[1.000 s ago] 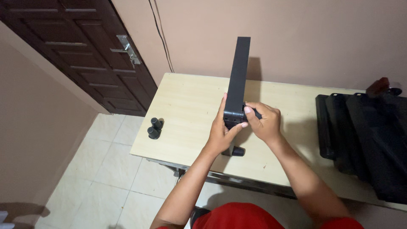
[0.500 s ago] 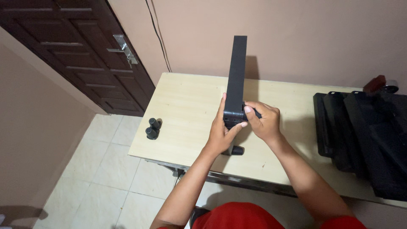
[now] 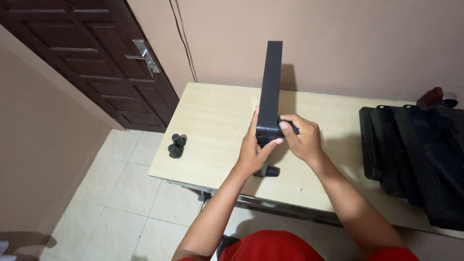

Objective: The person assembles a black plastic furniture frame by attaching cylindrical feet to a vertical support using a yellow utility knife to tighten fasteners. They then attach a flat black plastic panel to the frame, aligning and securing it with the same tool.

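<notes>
A long black bar-shaped part [image 3: 270, 82] stands tilted upright over a light wooden table [image 3: 212, 121]. My left hand [image 3: 253, 152] wraps around its lower end from the left. My right hand [image 3: 299, 137] grips the same lower end from the right, thumb and fingers on a small black piece there. A short black cylinder [image 3: 270, 171] lies on the table just below my hands. Two small black cylinders [image 3: 176, 145] stand together near the table's left edge.
A stack of black flat panels [image 3: 415, 154] lies on the table's right side, with a dark red-and-black object [image 3: 435, 98] behind it. A dark wooden door [image 3: 101, 63] is at the left. Pale floor tiles [image 3: 121, 193] lie below the table edge. A cable [image 3: 181, 38] runs down the wall.
Both hands have stayed on the bar's lower end. The view has shifted slightly; nothing else has visibly moved.
</notes>
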